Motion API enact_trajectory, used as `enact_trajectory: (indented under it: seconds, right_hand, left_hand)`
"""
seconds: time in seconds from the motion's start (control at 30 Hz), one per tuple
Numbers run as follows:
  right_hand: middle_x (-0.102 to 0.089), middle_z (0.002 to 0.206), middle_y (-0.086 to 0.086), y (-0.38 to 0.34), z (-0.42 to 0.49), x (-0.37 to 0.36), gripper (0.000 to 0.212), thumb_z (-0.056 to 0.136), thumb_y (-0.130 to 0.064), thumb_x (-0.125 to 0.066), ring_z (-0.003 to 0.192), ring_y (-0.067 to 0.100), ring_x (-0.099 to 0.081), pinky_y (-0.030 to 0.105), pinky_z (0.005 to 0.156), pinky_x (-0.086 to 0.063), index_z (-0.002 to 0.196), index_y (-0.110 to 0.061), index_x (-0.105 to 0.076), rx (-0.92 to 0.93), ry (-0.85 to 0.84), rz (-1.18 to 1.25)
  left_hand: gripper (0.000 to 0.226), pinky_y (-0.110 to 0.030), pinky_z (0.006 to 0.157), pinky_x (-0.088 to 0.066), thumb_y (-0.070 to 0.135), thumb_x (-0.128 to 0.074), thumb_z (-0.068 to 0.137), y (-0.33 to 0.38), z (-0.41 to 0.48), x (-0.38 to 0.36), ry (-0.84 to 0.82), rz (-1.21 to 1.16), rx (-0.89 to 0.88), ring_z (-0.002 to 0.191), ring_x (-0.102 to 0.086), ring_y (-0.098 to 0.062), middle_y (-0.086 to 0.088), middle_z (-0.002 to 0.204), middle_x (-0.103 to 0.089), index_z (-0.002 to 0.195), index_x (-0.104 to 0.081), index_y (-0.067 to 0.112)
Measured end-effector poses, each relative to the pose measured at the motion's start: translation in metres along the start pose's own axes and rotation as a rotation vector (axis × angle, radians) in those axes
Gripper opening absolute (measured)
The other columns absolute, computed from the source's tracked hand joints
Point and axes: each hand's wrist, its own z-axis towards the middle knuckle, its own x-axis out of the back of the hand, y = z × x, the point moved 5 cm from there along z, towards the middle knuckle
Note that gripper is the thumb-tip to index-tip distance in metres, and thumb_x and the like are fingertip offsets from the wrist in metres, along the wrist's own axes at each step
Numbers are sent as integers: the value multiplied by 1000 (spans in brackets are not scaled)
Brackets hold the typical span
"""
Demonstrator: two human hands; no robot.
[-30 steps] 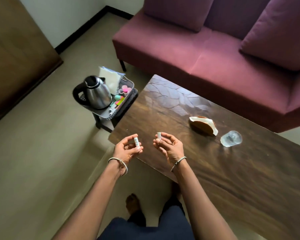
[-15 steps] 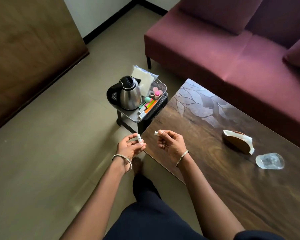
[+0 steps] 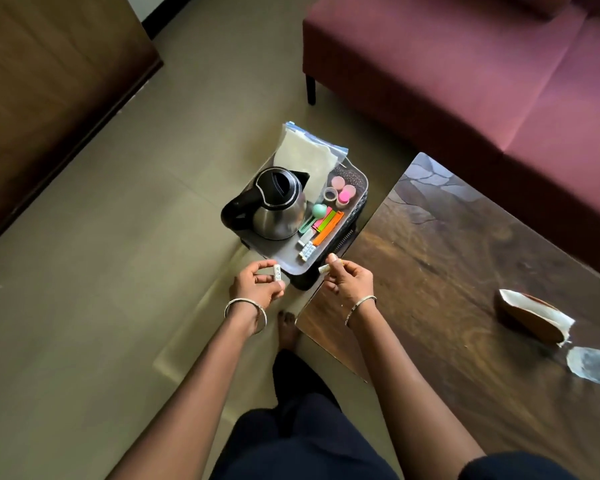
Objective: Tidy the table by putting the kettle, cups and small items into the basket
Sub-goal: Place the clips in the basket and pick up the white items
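Both hands hover at the near edge of the basket, each pinching a small white item.

The maroon sofa (image 3: 465, 81) fills the upper right of the frame, the dark wooden table (image 3: 465, 271) the lower right (a brown-and-white holder (image 3: 534, 317) and a clear cup (image 3: 596, 365) lie on it). At centre, the basket (image 3: 362, 181) holds the steel kettle (image 3: 278, 206), a plastic bag (image 3: 305, 157) and bright small items (image 3: 326, 221). Just below it, the left hand (image 3: 257, 285) grips a small white tube (image 3: 277, 273) between thumb and fingertips; the right hand (image 3: 350, 278) pinches a white piece (image 3: 323, 269).
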Motion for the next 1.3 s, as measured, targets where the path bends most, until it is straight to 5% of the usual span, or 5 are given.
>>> enact_trajectory:
  seconds: [0.37, 0.63, 0.73, 1.0, 1.3]
  right_hand:
    - [-76, 81, 12, 18, 74, -24, 14, 78, -16, -82, 78, 30, -73, 44, 79, -60, 81, -13, -68, 43, 133, -652]
    - [-78, 90, 4, 41, 93, -47, 24, 87, -18, -75, 78, 14, -70, 39, 90, -58, 110, -15, -74, 102, 211, -746]
    - [-78, 100, 5, 49, 96, -55, 23, 91, -30, -69, 97, 23, -70, 37, 95, -53, 111, -19, -74, 99, 291, -863]
    - [-70, 98, 17, 63, 117, -94, 21, 100, -30, -46, 91, 43, -66, 39, 68, -43, 109, -12, -53, 197, 308, -1232]
    - [-65, 104, 19, 65, 127, -94, 15, 93, -23, -57, 98, 44, -61, 36, 69, -34, 94, -12, -47, 82, 240, -1225]
  left_hand:
    - [37, -34, 80, -56, 18, -78, 75, 17, 103, -34, -42, 846, -347, 85, -69, -22, 7, 92, -74, 106, -67, 35]
    - [38, -41, 85, -52, 15, -62, 89, -7, 151, -61, -145, 1146, -503, 105, -64, -33, -7, 115, -69, 126, -56, 23]
    - [31, -41, 81, -51, 13, -57, 91, -13, 164, -64, -145, 1245, -525, 103, -64, -35, -9, 114, -67, 121, -56, 21]
    - [19, -34, 62, -36, 34, -46, 97, -20, 181, -74, -118, 1280, -580, 95, -66, -37, -11, 104, -69, 104, -58, 20]
    - [14, -32, 61, -36, 24, -52, 92, -24, 190, -72, -72, 1264, -557, 92, -66, -38, -10, 99, -71, 100, -63, 22]
